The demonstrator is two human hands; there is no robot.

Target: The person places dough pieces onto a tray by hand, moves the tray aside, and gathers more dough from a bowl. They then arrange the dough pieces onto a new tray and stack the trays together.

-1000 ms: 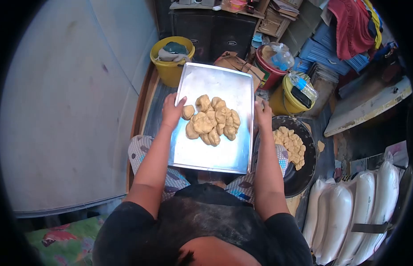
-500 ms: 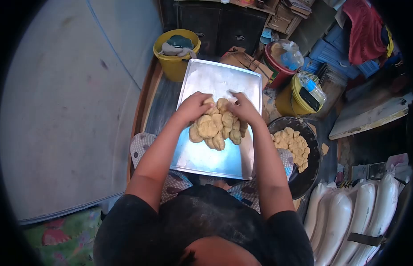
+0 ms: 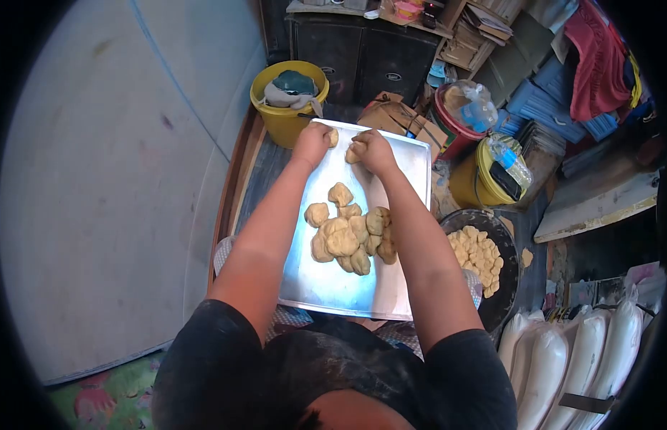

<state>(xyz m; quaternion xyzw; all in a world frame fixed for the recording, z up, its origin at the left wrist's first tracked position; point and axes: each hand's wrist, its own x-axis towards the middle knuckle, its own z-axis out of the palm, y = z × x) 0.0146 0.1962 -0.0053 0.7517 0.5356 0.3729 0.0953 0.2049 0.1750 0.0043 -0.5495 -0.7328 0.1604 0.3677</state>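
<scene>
A shiny metal baking tray (image 3: pixel 305 283) lies across my lap. Heaped near its middle is a pile of dough pieces (image 3: pixel 342 240), pale yellow and lumpy. At the far left corner of the tray, my left hand (image 3: pixel 313 145) is closed on a dough piece (image 3: pixel 333 137), part of which shows beside the fingers. My right hand (image 3: pixel 374 152) grips another dough piece (image 3: pixel 353 153) near the far edge, a short way to the right. Both hands are beyond the pile, touching or just over the tray; the fingers partly cover what they hold.
A black basin (image 3: pixel 507 287) with many more dough pieces (image 3: pixel 478 258) stands to the right. Yellow buckets (image 3: pixel 282 122) and a red bucket (image 3: pixel 455 129) stand beyond the tray. White filled plastic bags (image 3: pixel 548 355) are at lower right; a pale panel (image 3: pixel 118 179) rises on the left.
Both hands have moved from the pile to the tray's far end, each with a dough piece. A few pieces now lie loosened at the pile's far side.
</scene>
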